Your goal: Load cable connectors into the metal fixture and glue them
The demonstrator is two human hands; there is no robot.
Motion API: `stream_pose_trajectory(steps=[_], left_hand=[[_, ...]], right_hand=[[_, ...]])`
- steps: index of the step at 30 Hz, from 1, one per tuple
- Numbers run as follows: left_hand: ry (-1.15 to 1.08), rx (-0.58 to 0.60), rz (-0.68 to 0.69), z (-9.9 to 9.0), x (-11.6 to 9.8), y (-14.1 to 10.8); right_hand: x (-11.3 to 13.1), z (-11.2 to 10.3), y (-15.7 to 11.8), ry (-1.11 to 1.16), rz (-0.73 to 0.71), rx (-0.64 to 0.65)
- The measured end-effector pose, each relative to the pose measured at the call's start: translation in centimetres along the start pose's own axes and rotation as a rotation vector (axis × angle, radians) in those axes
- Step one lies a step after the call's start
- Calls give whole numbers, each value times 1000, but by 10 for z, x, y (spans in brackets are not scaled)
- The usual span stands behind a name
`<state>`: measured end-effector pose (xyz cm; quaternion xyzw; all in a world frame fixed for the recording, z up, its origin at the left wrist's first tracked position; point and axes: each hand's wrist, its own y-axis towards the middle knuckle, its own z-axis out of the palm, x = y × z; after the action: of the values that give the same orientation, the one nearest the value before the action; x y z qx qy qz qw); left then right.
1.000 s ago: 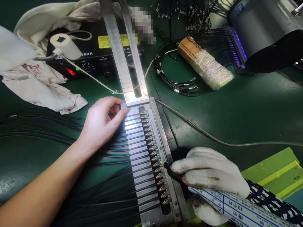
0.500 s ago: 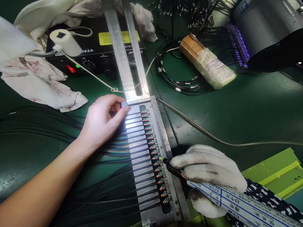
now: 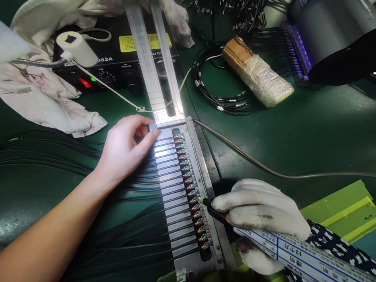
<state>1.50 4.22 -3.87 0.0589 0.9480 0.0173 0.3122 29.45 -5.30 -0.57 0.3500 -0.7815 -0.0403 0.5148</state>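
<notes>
My left hand, bare, is closed with thumb and fingers pinching the far left corner of a metal fixture. Across that fixture lies a row of black cables, each ending in a small connector with bared coloured wires over a dark slot. My right hand, in a stained white glove with bare fingertips, grips a glue syringe with a white and blue printed label. The syringe's pale green tip is at the connectors partway down the row; whether it touches one I cannot tell.
A dispenser controller and a white lamp stand behind, with crumpled cloth. A tape-wrapped block lies beside coiled cables. Far right is a grey machine with purple light; a yellow-green plate lies nearer.
The syringe tip has shifted slightly along the row toward me, by about one connector. My left hand keeps its hold on the fixture; the whole view has moved a little.
</notes>
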Motion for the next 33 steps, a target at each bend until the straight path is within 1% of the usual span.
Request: stream_pose_trajectory(steps=[3,8,12,16,20,25,29,33], left_hand=[[2,0,-3,0,0,0],[-4,-7,-5,0,-1,0],[-11,-4,-3,0,-1,0],[-2,-3,-4,0,-1,0],[-4,-5,1,0,-1,0],[-10,-7,-5,0,0,0],[-6,1,-3,0,-1,0],[-1,-12,8,1,-1,0]], right_hand=[[-1,0,0,3,0,16],[0,0,1,8,2,1],[0,-1,0,-6,11,12],[-1,-1,1,-19,-25,29],[-2,-2,1,-23,-6,20],[0,-3,1,-28,-21,23],[-1,-1,2,1,-40,-14],[-3,0,2,-6,-40,0]])
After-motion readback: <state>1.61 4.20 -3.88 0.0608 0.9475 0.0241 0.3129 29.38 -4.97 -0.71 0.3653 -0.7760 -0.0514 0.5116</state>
